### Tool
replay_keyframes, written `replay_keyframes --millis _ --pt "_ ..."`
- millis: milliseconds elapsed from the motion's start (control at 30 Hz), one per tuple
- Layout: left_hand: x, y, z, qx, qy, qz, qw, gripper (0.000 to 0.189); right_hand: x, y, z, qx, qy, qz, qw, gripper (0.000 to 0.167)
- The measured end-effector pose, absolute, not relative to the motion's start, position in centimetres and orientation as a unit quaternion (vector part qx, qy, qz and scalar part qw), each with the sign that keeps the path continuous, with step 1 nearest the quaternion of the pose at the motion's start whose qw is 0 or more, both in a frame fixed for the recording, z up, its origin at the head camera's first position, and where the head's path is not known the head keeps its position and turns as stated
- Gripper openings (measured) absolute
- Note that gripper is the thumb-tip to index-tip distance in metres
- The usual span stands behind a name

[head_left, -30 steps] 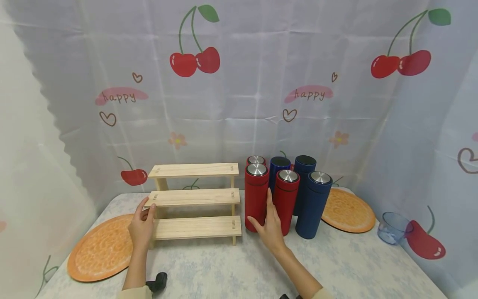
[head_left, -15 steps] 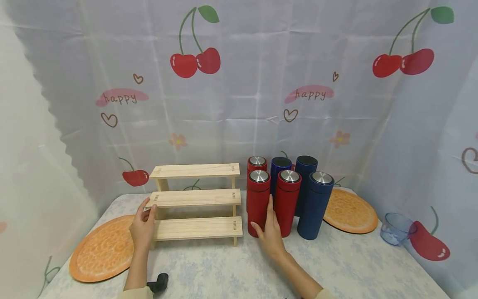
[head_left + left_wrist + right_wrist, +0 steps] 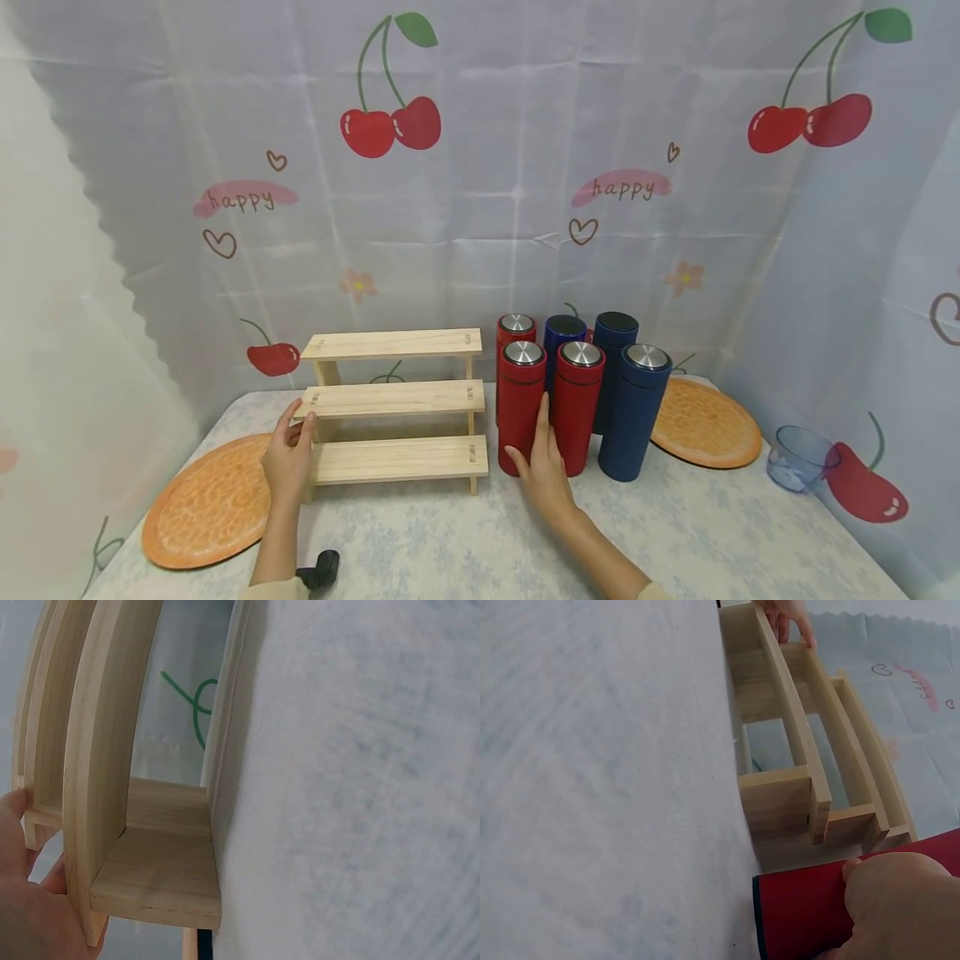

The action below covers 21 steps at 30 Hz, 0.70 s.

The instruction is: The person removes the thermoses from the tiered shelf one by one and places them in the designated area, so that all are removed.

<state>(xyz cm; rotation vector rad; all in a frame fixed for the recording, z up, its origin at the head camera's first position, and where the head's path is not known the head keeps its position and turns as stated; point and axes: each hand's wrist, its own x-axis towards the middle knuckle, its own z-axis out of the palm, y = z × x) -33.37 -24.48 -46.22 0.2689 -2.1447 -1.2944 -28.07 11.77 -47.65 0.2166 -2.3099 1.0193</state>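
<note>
My right hand [image 3: 550,479] holds a red thermos flask [image 3: 521,417] with a silver lid, thumb across its front and fingers along its right side. That flask stands upright on the table, just left of a second red flask [image 3: 576,417]. In the right wrist view, the thumb lies across the red flask [image 3: 802,907] near its base. My left hand [image 3: 287,454] grips the left end of a three-tier wooden display rack [image 3: 397,398] at the middle board. In the left wrist view, the left hand [image 3: 37,907] touches the ends of the rack's boards [image 3: 94,750].
Behind stand a third red flask [image 3: 516,327] and dark blue flasks [image 3: 564,333]; another blue flask [image 3: 634,417] stands front right. Round orange mats [image 3: 210,500] lie left and right. A clear blue cup [image 3: 797,458] sits at the right edge, a black object [image 3: 322,569] in front.
The red flask in my right hand has come down and slightly right, level with the red flask beside it. My left hand stays on the rack.
</note>
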Motion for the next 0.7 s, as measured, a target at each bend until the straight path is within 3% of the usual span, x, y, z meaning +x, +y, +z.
replay_keyframes --millis 467,633,700 --pt "-33.1 -24.4 -46.0 0.104 -0.81 -0.497 0.292 0.049 -28.1 11.7 -47.4 0.051 -0.873 0.379 0.303 0.104" --pt "-32.8 -24.3 -45.7 0.115 -0.806 -0.516 0.265 0.05 -26.6 11.8 -44.6 0.066 -0.864 0.397 0.303 0.098" --pt "-32.5 -24.3 -45.5 0.125 -0.796 -0.523 0.279 0.046 -25.7 12.0 -42.6 0.087 -0.854 0.407 0.311 0.092"
